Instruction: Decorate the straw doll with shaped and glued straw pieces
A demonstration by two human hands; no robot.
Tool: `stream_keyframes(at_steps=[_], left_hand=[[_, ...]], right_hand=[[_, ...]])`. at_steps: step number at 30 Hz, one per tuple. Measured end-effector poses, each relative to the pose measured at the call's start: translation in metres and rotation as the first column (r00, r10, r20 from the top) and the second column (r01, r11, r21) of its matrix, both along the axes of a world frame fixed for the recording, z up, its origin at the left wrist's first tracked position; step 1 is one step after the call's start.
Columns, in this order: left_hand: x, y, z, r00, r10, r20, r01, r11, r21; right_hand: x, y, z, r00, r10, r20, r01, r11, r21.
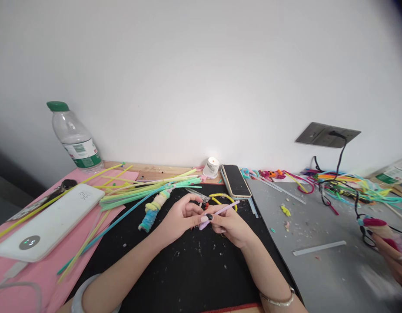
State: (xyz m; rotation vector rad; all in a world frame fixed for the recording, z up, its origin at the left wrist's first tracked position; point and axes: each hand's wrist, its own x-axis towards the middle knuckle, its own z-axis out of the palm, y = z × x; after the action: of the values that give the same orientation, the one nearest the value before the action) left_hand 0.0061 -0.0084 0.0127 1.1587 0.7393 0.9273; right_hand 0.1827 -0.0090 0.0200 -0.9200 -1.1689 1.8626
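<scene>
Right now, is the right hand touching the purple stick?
Touching. The head view shows the right hand with its fingers pinched around the purple stick, no gap between them.

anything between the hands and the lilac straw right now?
Nothing visible. The right hand already pinches the lilac straw above the black mat. The left hand sits at the straw's lower end, but contact there is unclear. The yellow loop lies behind them, out of the way.
</scene>
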Motion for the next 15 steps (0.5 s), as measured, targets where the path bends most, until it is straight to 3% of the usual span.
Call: stream_keyframes(at_steps=[9,15], left_hand=[[-0.0008,0.0001,-0.0036,0.999,-0.045,-0.030,0.045,0.999,0.007],[0.0029,-0.0017,-0.0022,1.000,-0.019,-0.019,0.019,1.000,0.006]], right_hand=[[0.0003,0.0001,-0.0014,0.994,0.000,0.110,0.001,1.000,-0.012],[-0.0016,0.0011,-0.0036,0.999,-0.045,0.007,0.045,0.999,-0.026]])
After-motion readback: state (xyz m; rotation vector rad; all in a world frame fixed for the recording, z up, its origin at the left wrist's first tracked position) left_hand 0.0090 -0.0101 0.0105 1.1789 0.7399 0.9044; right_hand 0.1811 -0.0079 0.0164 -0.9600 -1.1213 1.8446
